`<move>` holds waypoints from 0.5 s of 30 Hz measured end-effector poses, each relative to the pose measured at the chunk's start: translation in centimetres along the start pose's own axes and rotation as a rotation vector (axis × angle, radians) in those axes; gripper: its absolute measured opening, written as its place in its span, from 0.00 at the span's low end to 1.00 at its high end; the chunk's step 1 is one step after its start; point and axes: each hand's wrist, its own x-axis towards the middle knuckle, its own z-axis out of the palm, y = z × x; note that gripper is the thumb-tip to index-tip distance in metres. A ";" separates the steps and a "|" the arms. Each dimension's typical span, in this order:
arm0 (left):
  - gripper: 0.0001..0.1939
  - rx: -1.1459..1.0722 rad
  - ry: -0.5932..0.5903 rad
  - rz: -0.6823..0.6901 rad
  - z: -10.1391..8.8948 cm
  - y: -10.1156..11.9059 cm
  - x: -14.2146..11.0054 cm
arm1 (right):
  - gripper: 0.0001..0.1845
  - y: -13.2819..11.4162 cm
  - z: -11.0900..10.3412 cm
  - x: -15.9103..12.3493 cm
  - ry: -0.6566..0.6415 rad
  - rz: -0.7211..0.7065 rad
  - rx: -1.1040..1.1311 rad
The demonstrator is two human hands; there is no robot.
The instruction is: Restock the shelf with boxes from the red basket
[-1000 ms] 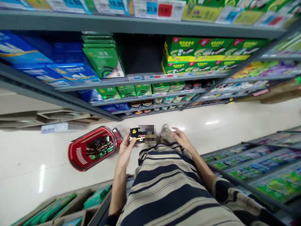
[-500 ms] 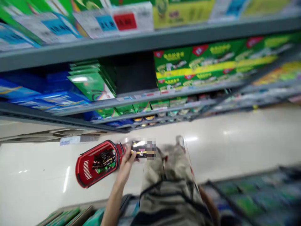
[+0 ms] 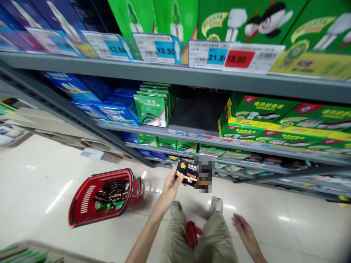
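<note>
My left hand grips a black box with yellow and white print by its left end, its right part covered by a pixelated patch. It is held in front of the lower shelves, above the floor. My right hand hangs free to the right of my legs, fingers loosely apart and slightly blurred, with nothing in it. On the floor at the left stands a red shopping basket with a black handle. Inside it lie several black packages and something green.
Ahead, a grey shelf rack carries green boxes, blue boxes and upright green packets; a dark gap lies between packets and boxes. Price tags line its edge. A red object shows between my legs. More goods stand bottom left.
The view has shifted, showing more of the upper shelf. My left hand, with the black box, now appears farther right, nearer the lower shelves. My right hand has come into view.
</note>
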 end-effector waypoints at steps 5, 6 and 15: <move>0.44 0.071 0.014 0.086 -3.7 5.5 -0.8 | 0.32 -17.5 7.1 3.9 -0.344 -0.175 0.221; 0.45 0.071 -0.014 0.083 -4.1 6.1 -1.5 | 0.35 -21.0 8.5 3.8 -0.383 -0.216 0.259; 0.37 0.205 -0.242 0.122 -9.9 11.7 -3.4 | 0.34 -33.4 12.8 -0.3 -0.355 -0.248 0.406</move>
